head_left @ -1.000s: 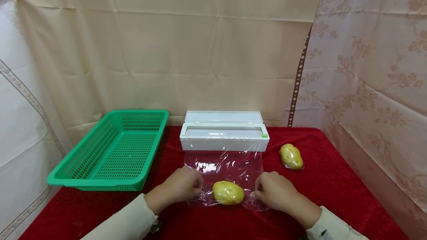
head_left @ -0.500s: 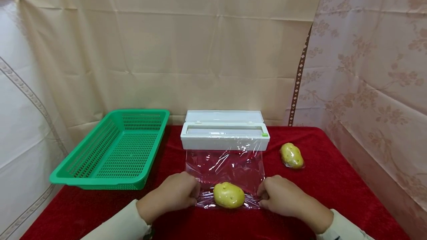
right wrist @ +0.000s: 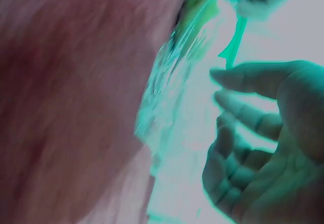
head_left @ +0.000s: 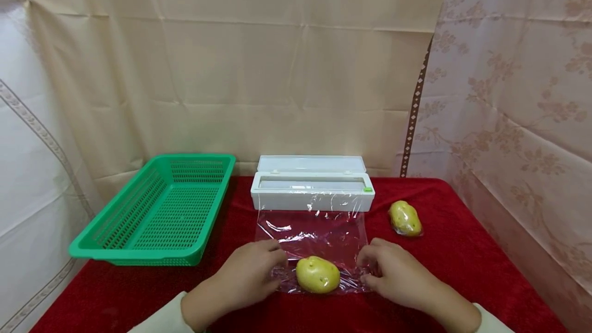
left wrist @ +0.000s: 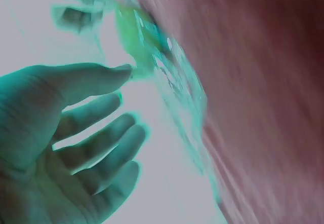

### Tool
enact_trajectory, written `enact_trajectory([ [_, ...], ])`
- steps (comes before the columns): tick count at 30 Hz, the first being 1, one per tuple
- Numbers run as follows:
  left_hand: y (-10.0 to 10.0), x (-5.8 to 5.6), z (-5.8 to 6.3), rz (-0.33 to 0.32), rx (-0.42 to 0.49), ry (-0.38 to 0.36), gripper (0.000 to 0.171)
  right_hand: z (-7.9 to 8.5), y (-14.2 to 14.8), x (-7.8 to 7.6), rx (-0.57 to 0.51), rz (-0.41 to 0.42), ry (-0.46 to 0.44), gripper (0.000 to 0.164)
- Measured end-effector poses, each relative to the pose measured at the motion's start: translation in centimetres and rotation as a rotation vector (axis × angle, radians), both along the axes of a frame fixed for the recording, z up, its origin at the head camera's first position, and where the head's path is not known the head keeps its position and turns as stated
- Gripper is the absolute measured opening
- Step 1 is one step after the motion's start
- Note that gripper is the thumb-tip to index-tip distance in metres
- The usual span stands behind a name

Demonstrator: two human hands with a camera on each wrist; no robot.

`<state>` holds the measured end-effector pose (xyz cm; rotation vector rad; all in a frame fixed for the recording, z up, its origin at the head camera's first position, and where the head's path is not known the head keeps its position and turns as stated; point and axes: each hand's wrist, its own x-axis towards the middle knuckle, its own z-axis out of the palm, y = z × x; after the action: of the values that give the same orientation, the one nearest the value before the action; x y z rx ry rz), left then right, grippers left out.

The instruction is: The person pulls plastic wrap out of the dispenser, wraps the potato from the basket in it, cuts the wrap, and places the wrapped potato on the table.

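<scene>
A yellow potato [head_left: 317,275] lies on a sheet of clear cling film [head_left: 314,230] near the table's front edge. Wrinkled film shows at both ends of the potato. To its left is my left hand [head_left: 253,273], fingers loosely bent; the left wrist view has its thumb [left wrist: 101,79] apart from the fingers, holding nothing. My right hand [head_left: 396,274] is at the film's right edge. In the right wrist view its fingers [right wrist: 248,115] are relaxed, with a gap to the thumb. The film runs back to a white cling film dispenser [head_left: 313,200] whose lid stands up.
On the right sits another potato [head_left: 405,218], wrapped in film. A green perforated basket [head_left: 199,251] stands at the left of the red-covered table [head_left: 462,251]. A beige cloth [head_left: 277,76] hangs behind, and a patterned curtain [head_left: 522,117] borders the right side.
Both hands pinched the film's sides and drew them outward and toward me; now their fingers have loosened off it. The potato has shifted slightly toward me with the film.
</scene>
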<state>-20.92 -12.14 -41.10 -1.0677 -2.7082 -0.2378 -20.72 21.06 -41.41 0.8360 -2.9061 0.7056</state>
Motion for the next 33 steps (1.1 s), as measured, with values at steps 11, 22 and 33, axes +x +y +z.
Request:
enact_trajectory([
  [11,4.1,0.5,-1.3,-0.084,-0.076,0.103,0.048,-1.4,-4.8,1.0,0.096,0.178,0.27,0.043],
  [22,3.8,-0.9,-1.3,-0.116,0.078,0.022,0.027,-1.5,-4.3,-0.5,-0.064,0.217,0.203,0.039],
  [33,3.0,-2.6,-1.0,-0.139,0.214,-0.245,0.011,-1.5,-3.1,-2.9,-0.306,0.307,-0.087,0.02],
])
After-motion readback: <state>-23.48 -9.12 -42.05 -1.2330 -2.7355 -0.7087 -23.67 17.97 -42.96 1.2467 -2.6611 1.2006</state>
